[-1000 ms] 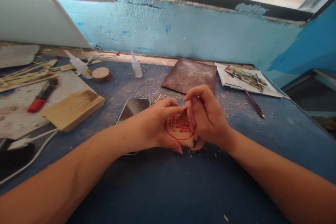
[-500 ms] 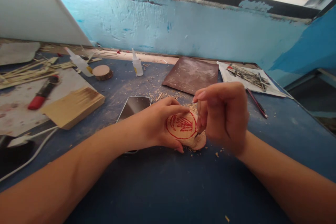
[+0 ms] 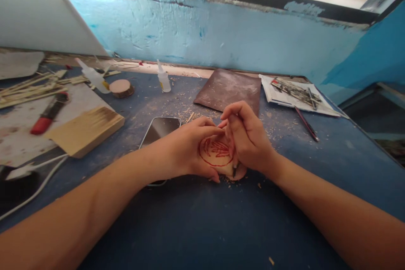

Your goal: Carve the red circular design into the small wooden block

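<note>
A pale wooden piece (image 3: 221,161) with a red circle and red lines drawn on it lies on the blue table, wood shavings around it. My left hand (image 3: 198,145) grips its left side, thumb at the near edge and fingers over the far edge. Against its right side is my right hand (image 3: 248,137), closed round a slim tool (image 3: 234,168) whose dark tip points down at the wood. Most of the tool is hidden in the fingers. Partly under my left forearm lies a phone (image 3: 163,128).
Behind the hands lies a brown sheet (image 3: 229,88). A pencil (image 3: 306,124) and a paper with small tools (image 3: 299,95) are at the right. Leftward are a wood block (image 3: 87,130), a red-and-black tool (image 3: 49,114), a round slice (image 3: 121,88) and two glue bottles (image 3: 163,78).
My right hand has turned and moved left, closer to my left hand, and the tool's dark tip now shows more plainly. My left hand keeps its grip on the wood.
</note>
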